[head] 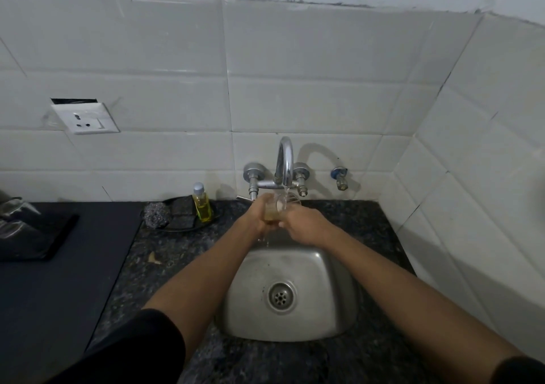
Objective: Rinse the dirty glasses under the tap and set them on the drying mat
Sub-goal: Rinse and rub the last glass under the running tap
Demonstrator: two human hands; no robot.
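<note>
A clear glass [277, 207] with a yellowish tint at its bottom sits under the spout of the chrome tap [285, 159], and water runs into its mouth. My left hand [259, 212] grips the glass from the left side. My right hand [303, 224] holds it from the right and below. Both hands are over the back edge of the steel sink [324, 295]. A second ribbed glass [295, 199] shows just behind the held one, partly hidden. The dark drying mat [73, 265] covers the counter on the left, with glassware [11, 209] at its far left edge.
A yellow soap bottle [201, 204], a steel scrubber [156, 212] and dark sponges [182, 214] lie on a black dish left of the tap. A wall socket [85, 118] is on the tiles. A small valve [340, 177] sticks out right of the tap.
</note>
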